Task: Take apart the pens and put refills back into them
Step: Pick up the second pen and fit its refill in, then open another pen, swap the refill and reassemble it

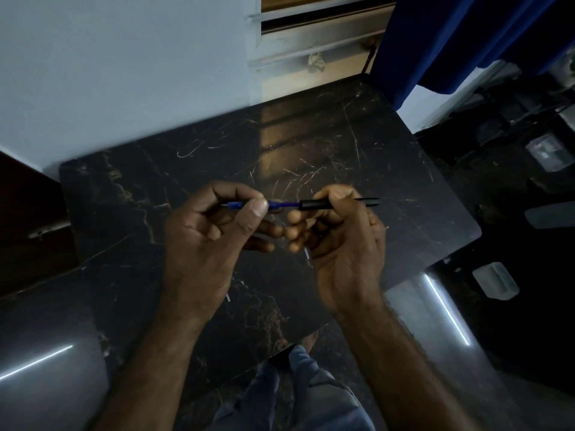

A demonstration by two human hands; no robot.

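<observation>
Both hands hold one pen level above the dark marble table (342,144). My left hand (211,231) pinches a thin blue refill (284,205) between thumb and fingers, its tip pointing left. My right hand (339,241) grips the black pen barrel (314,204), whose thin black end sticks out to the right past the fingers. A short stretch of the refill shows between the hands, running into the barrel's open mouth. My right hand's lower fingers curl inward, and what they enclose is hidden.
A pale wall and a window frame (311,35) stand behind the table. A blue curtain (460,38) hangs at the upper right. Dark clutter lies on the floor at the right. My legs show below the table's near edge.
</observation>
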